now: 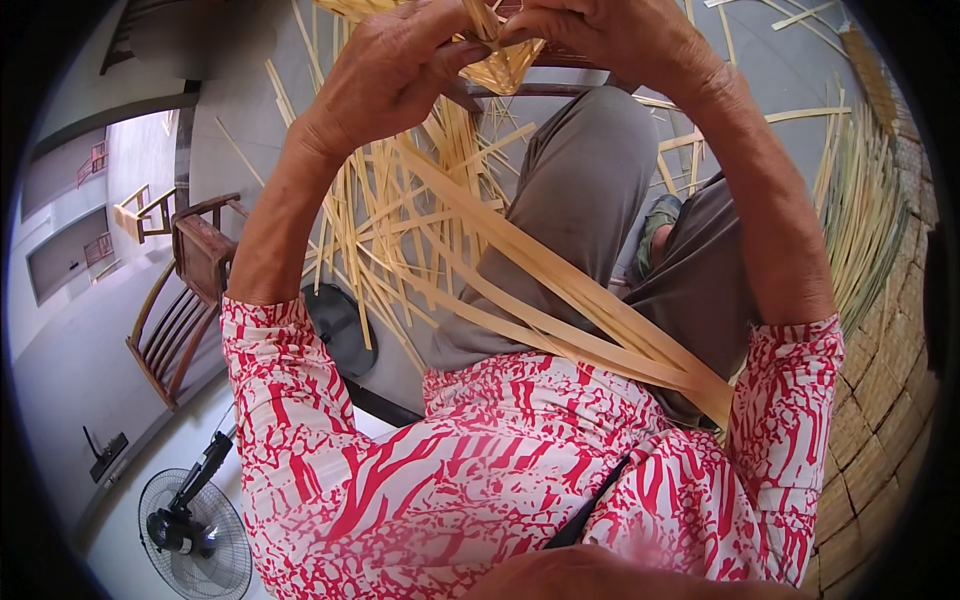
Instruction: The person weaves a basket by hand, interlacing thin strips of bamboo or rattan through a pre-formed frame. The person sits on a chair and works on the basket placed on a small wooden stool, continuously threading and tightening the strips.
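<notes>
Both hands are raised at the top edge, close together over a small woven piece of pale yellow, bamboo-like strips (503, 74). My left hand (393, 78) is closed on its left side, thumb pressed inward with the fingers curled. From the right, my right hand (612, 38) pinches the same piece, its thumb close to the left fingertips. The piece's upper part is cut off by the frame, and the fingers hide some of it. Several long flat strips (560, 285) lie slantwise across my lap, over the grey trousers.
Loose strips (375, 225) are heaped on the grey floor left of my knees. A bundle of thin greenish strips (865, 215) lies at the right, beside stacked woven pieces (885, 420). Wooden chairs (203, 255) and a black fan (195, 530) stand at the left.
</notes>
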